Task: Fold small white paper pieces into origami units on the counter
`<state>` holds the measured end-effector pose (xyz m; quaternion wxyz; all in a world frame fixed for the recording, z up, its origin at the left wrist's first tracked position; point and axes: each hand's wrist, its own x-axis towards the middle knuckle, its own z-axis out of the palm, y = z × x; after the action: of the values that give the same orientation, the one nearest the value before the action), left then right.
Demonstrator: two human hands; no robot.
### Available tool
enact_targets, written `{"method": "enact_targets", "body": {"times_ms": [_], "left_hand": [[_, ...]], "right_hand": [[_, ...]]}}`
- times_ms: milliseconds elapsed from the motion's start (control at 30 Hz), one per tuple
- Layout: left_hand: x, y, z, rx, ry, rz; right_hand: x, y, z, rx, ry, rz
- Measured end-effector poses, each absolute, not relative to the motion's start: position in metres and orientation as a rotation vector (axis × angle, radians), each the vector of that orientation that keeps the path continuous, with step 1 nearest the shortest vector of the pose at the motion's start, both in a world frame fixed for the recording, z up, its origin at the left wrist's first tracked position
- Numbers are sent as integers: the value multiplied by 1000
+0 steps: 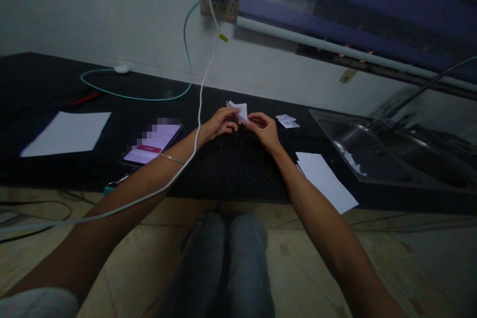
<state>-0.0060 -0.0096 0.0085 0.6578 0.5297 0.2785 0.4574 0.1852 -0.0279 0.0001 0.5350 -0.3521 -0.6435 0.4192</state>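
Over the black countertop point(238, 169), a small piece of folded white paper point(240, 111) is held between my two hands. My left hand point(222, 122) pinches it from the left, thumb on top. From the right, the thumb and fingers of my right hand point(264, 129) close on its lower right corner. Several small folded paper pieces point(287, 121) lie on the counter just right of my right hand. White paper sheets point(324, 179) rest beside my right forearm, overhanging the front edge. Another white sheet point(69, 131) lies at the far left.
A lit phone point(154, 144) lies near my left forearm. A white cable point(201, 104) runs from the wall outlet point(219, 2) across that forearm. A teal cable point(149, 99) loops over the counter. At the right is a metal sink point(372, 151) with a faucet point(395, 109). A red pen-like object point(85, 99) lies at the left.
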Motion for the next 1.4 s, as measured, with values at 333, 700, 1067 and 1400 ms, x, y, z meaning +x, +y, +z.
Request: {"method": "enact_targets", "body": {"times_ms": [333, 700, 1067, 1400], "left_hand": [[-14, 0, 1, 1139, 671, 1034], [-11, -6, 8, 1237, 687, 1019], [-5, -17, 16, 1361, 793, 969], [-4, -17, 14, 1473, 666, 913]], "right_hand": [[196, -17, -7, -793, -1488, 1197], [193, -26, 1, -869, -1559, 1114], [191, -26, -2, -853, -1651, 986], [196, -20, -2, -921, -1543, 1041]]}}
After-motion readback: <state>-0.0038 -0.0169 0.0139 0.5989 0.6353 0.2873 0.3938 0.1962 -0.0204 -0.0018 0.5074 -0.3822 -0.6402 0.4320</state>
